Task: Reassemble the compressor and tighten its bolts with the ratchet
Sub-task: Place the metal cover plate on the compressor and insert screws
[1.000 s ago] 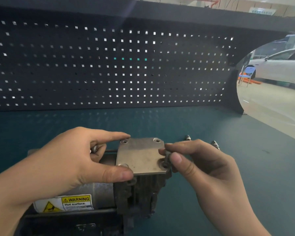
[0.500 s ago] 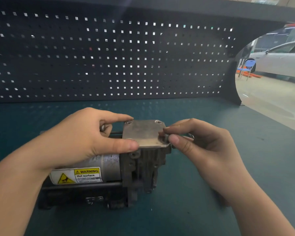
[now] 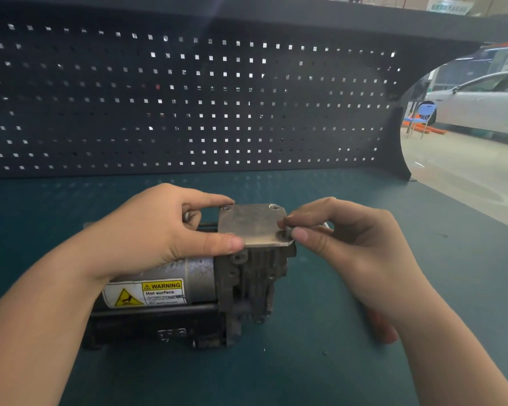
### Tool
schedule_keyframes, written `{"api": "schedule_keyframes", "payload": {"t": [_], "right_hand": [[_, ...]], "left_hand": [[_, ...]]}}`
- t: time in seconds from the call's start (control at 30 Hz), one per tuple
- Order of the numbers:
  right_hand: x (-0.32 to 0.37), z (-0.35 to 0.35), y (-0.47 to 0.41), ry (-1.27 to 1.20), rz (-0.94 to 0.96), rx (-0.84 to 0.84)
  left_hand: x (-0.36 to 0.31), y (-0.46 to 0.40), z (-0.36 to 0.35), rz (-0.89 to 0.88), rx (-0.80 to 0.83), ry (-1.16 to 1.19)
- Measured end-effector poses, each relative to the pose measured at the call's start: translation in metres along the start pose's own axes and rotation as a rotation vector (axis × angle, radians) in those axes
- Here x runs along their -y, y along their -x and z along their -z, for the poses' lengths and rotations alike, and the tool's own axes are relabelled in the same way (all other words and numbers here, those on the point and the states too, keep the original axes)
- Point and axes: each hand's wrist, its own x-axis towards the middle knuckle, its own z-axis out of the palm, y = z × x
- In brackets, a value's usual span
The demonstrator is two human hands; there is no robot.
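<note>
Since the earlier frame, our view had dipped a little, yet both hands and the plate kept their places. Our left hand (image 3: pixel 156 227) held the flat metal plate (image 3: pixel 254 224) on top of the compressor (image 3: pixel 194 291), its grip pinching the plate's left edge between thumb and forefinger. Our right hand (image 3: pixel 355 244) pinched 1 small bolt (image 3: pixel 288 230) at the plate's near right corner hole. The compressor lay on the green worktop (image 3: pixel 320 361), before the pegboard (image 3: pixel 188 98).
</note>
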Motion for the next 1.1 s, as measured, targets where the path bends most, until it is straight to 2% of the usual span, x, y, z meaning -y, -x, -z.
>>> {"api": "schedule_keyframes", "payload": {"t": [0.27,0.6,0.77,1.1], "right_hand": [[0.002,0.002,-0.001,0.161,0.033,0.079],[-0.003,-0.001,-0.002,-0.051,-0.020,0.020],[-0.009,0.000,-0.004,-0.050,-0.088,-0.023],[-0.011,-0.010,-0.003,-0.121,-0.081,-0.091]], "left_hand": [[0.000,0.000,-0.002,0.012,-0.016,0.001],[0.002,-0.001,0.000,0.011,-0.004,0.000],[0.002,-0.001,0.000,0.015,0.005,-0.008],[0.001,0.000,0.001,0.012,-0.004,-0.028]]}}
